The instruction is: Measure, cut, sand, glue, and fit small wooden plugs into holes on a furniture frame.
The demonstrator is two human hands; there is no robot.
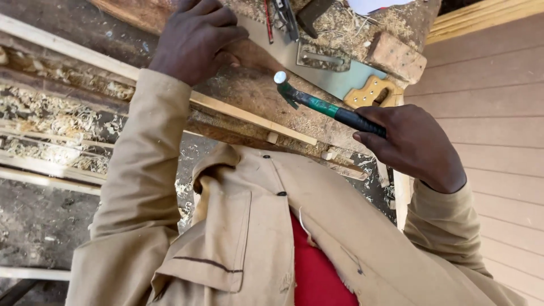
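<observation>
My right hand [412, 144] grips the black and green handle of a hammer [320, 106]; its round steel head points up to the left, just above a long thin wooden strip [249, 116]. My left hand [195, 37] is closed with its fingers pressed down on the wooden workpiece [255, 93] on the bench, close to the hammer head. What the fingers pinch is hidden. A hand saw with a yellow wooden handle [371, 90] lies on the bench beyond the hammer.
Sawdust and shavings cover the workbench [391, 22]. A wood block [396, 56], a metal square [320, 56] and a red pencil [268, 22] lie there. Shavings and slats [51, 170] litter the floor at left. A brown panelled wall [498, 113] stands at right.
</observation>
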